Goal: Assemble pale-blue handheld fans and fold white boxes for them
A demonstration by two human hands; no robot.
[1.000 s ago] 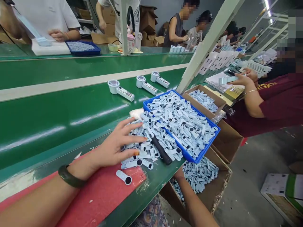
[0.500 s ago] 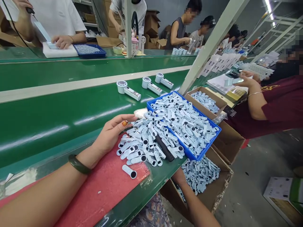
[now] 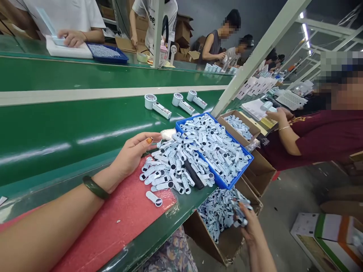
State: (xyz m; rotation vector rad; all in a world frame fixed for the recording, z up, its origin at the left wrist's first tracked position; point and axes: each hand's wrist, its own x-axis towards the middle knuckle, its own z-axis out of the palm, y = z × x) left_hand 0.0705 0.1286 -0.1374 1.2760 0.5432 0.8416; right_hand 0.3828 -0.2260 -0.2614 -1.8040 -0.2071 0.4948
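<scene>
My left hand [image 3: 136, 151] rests at the left edge of a heap of small pale-blue parts [image 3: 170, 162], its fingers stretched out and touching the heap. Low on the right, my right hand [image 3: 249, 223] holds a bunch of the same parts over an open cardboard box [image 3: 210, 238] filled with them. A blue tray [image 3: 229, 186] heaped with parts stands beside the pile on the bench. One part [image 3: 154, 198] lies alone on the red mat [image 3: 121, 223]. A black bar [image 3: 194, 174] sticks out of the heap.
Three white handheld devices [image 3: 161, 109] lie on the green belt [image 3: 56, 132]. A slanted metal post [image 3: 255, 60] rises behind the tray. Smaller boxes stand at the right, near a person in a dark red shirt [image 3: 320, 136]. Other people sit across the belt.
My right hand has come out from below the bench edge and moved right, now with parts in its fingers. My left hand has stayed by the heap. The view has shifted slightly.
</scene>
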